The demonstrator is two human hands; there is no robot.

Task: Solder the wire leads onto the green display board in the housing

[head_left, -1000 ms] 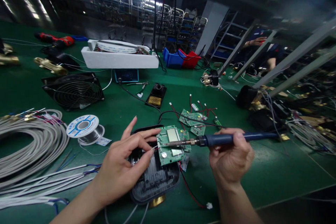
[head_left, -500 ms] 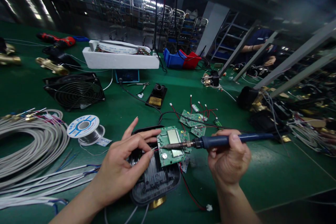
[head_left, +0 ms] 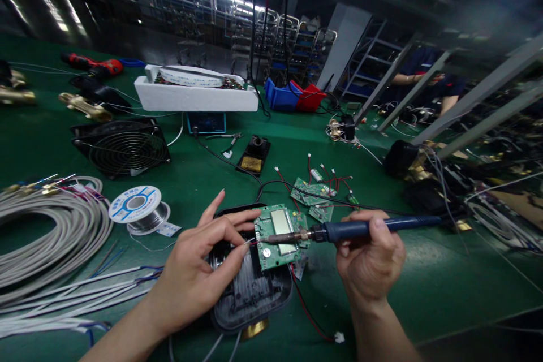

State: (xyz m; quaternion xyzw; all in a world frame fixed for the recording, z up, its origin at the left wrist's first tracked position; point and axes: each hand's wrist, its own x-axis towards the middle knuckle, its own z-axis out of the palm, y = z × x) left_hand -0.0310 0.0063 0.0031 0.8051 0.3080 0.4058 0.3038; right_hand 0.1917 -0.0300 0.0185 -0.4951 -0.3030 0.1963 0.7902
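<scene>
My right hand [head_left: 368, 260] is closed round a blue-handled soldering iron [head_left: 360, 229] whose metal tip reaches left onto a green circuit board [head_left: 278, 236] with a small grey screen. That board lies on a black plastic housing [head_left: 250, 288] with a brass fitting beneath it. At the board's left edge, my left hand [head_left: 199, 271] pinches a thin solder wire between thumb and forefinger, the other fingers raised. A red wire [head_left: 305, 308] runs from the board toward me.
A solder spool [head_left: 138, 206] and coils of grey cable [head_left: 46, 226] lie at left, a black fan [head_left: 121, 147] behind them. Further back are a white foam tray [head_left: 195, 93], an iron stand [head_left: 254, 155], spare boards [head_left: 311, 189] and blue and red bins [head_left: 292, 96]. Another person [head_left: 428, 76] works at far right.
The soldering iron's tip has slid a little leftward across the board and my right hand has followed. My left hand has stayed put.
</scene>
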